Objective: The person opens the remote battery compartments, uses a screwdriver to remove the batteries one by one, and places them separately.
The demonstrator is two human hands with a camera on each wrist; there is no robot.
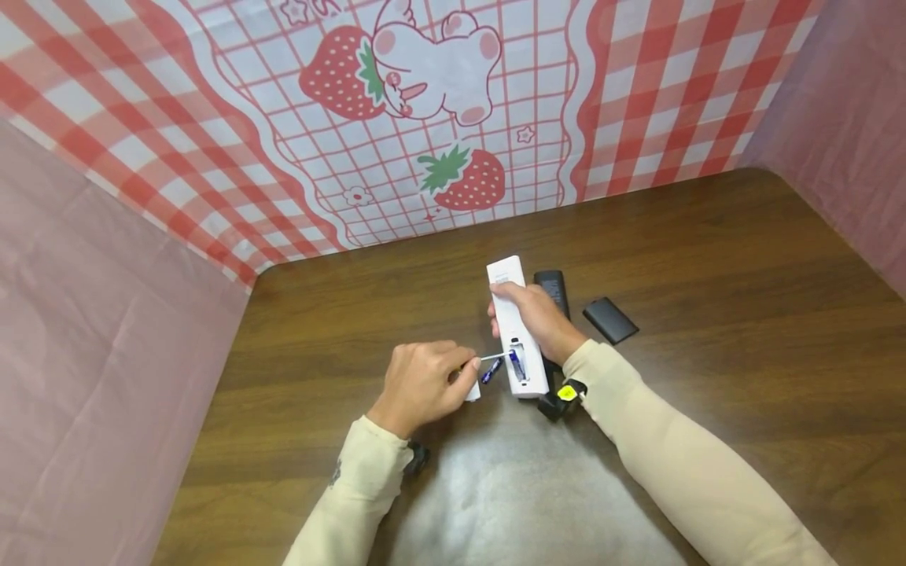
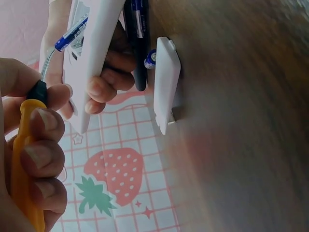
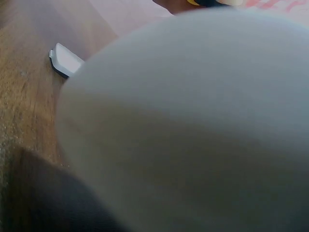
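Note:
My left hand (image 1: 425,381) grips a screwdriver (image 2: 20,164) with an orange handle and black collar. Its thin metal shaft reaches to a blue battery (image 2: 72,33), one end of which is tilted up out of the slot in a white remote control (image 1: 511,326). My right hand (image 1: 541,318) holds that remote, back side up, with the thumb across it and fingers curled beneath. A loose blue battery (image 1: 490,371) lies beside the remote, near a white battery cover (image 2: 166,82). In the right wrist view a blurred pale surface hides most of the work.
Behind the right hand lies a black remote (image 1: 550,287), partly covered by hand and white remote. Another blue battery (image 2: 138,19) shows against it in the left wrist view. A black rectangular cover (image 1: 611,320) rests to the right on the wooden table (image 1: 708,314).

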